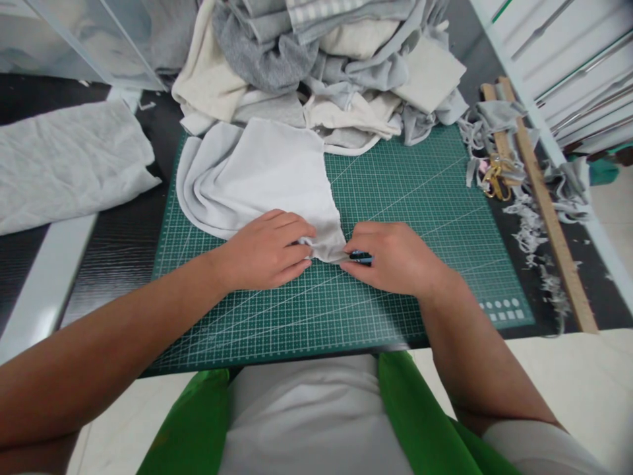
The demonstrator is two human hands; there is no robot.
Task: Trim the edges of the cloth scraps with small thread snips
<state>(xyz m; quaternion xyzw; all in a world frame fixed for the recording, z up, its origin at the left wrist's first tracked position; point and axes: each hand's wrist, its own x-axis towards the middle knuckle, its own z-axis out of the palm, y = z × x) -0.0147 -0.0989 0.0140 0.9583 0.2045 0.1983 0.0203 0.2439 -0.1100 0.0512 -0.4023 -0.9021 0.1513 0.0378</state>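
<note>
A pale grey piece of fabric (281, 165) lies partly folded on the green cutting mat (395, 316), its raw edge running down the right side. My left hand (270, 251) is closed on the near edge of this fabric, pinching a gathered bit between thumb and fingers. At the fabric's near right corner, my right hand (390, 257) is closed around a small black-and-blue tool (361, 257). Its fingertips touch the corner. Most of the tool is hidden in the palm, so its exact kind does not show.
Behind the mat rises a heap of grey and cream cloth (316, 59). Another grey fabric piece (69, 161) lies at left, near a translucent bin (123, 39). On the right are wooden strips (548, 204), gold-handled scissors (494, 179) and fabric scraps (529, 224).
</note>
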